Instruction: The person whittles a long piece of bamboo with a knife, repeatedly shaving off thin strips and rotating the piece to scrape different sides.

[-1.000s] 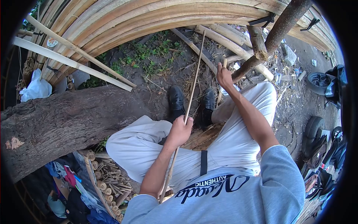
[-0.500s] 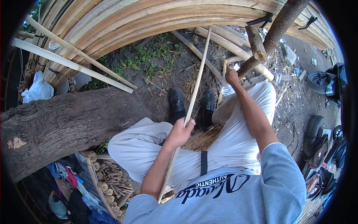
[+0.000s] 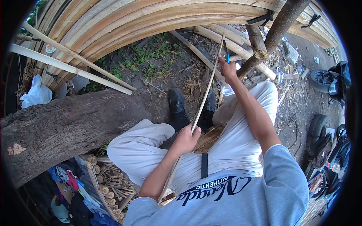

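A long, thin bamboo strip (image 3: 206,88) slants from under my left forearm up toward the stacked poles. My left hand (image 3: 187,138) is closed around it over my lap. Farther out, my right hand (image 3: 228,71) grips a knife (image 3: 227,57) with a blue handle part and a dark blade pointing away from me. The blade lies alongside the strip's far end, and my right fingertips are right at the strip's edge.
Stacked bamboo poles (image 3: 151,22) curve across the back. A thick tree trunk (image 3: 68,130) lies at the left, with two pale bamboo lengths (image 3: 71,69) reaching over it. A slanted post (image 3: 279,34) stands at the upper right. Cut bamboo pieces (image 3: 111,180) fill a bin at lower left.
My right hand has moved left and away from me, up to the strip, and the knife has come into view. The strip's far end has shifted slightly right; my left hand keeps its grip.
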Tool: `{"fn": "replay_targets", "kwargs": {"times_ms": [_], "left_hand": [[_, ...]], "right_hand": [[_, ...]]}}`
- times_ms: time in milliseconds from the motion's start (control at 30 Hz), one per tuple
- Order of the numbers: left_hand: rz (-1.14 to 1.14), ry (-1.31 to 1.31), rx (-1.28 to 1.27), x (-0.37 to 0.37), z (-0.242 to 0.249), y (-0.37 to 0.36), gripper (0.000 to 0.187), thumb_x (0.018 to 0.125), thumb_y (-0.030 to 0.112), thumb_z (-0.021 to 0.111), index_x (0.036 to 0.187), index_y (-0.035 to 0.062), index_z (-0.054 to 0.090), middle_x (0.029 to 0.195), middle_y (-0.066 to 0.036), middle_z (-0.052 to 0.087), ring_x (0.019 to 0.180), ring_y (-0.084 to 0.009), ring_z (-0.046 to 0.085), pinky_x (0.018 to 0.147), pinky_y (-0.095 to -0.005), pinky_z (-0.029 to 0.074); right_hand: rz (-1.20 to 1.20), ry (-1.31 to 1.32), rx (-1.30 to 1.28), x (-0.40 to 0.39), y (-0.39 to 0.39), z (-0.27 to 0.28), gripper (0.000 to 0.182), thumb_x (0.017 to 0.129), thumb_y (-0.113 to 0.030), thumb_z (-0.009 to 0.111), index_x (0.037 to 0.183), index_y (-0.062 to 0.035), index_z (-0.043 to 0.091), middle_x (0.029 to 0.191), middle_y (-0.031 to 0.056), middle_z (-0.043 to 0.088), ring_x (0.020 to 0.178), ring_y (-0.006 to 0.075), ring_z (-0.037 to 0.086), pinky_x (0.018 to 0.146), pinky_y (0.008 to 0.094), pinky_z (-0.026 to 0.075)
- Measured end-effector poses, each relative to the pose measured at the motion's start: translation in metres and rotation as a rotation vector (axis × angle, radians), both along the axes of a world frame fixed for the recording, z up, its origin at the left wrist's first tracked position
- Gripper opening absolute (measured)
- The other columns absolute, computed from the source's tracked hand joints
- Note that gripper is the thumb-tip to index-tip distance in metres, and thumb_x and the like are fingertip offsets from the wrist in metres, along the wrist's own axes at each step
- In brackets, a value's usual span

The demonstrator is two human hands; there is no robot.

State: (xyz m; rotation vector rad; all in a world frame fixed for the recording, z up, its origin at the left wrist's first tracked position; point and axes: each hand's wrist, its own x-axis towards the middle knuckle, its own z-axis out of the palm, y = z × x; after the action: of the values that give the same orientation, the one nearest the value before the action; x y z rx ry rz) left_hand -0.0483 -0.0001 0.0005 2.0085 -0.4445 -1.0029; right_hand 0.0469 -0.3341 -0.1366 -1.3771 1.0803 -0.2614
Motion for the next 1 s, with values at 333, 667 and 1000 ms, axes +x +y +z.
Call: {"fn": "replay_targets", "kwargs": {"times_ms": [333,667,1000], "left_hand": [[0.039,-0.008,-0.004,0.004,-0.007,0.002,0.030,0.097,0.024,0.059,0.094,-0.0058,0.061,0.070,-0.017,0.063,0.066,-0.0265,0.064,0.063,-0.0402,0.048],[-0.001,-0.031,0.003,-0.002,-0.005,0.000,0.031,0.096,0.025,0.060,0.092,-0.0058,0.060,0.070,-0.019,0.064,0.065,-0.0290,0.064,0.062,-0.0412,0.048],[-0.018,-0.065,0.065,0.001,0.001,-0.001,0.034,0.097,0.027,0.060,0.095,-0.0064,0.062,0.073,-0.021,0.065,0.069,-0.0318,0.067,0.065,-0.0423,0.050]], "right_hand": [[-0.159,-0.244,0.203,-0.003,-0.017,-0.008,0.035,0.094,-0.032,0.066,0.095,0.0025,0.069,0.050,-0.0054,0.032,0.040,0.0090,0.029,0.041,0.0303,0.022],[-0.011,-0.073,0.083,-0.006,-0.007,0.006,0.042,0.093,-0.042,0.069,0.093,-0.0004,0.071,0.056,-0.0059,0.035,0.044,0.0087,0.033,0.041,0.0308,0.026],[0.091,-0.162,0.002,-0.004,-0.007,-0.005,0.029,0.088,-0.028,0.075,0.074,-0.0049,0.063,0.058,-0.0006,0.049,0.051,0.0102,0.040,0.046,0.0349,0.032]]}}
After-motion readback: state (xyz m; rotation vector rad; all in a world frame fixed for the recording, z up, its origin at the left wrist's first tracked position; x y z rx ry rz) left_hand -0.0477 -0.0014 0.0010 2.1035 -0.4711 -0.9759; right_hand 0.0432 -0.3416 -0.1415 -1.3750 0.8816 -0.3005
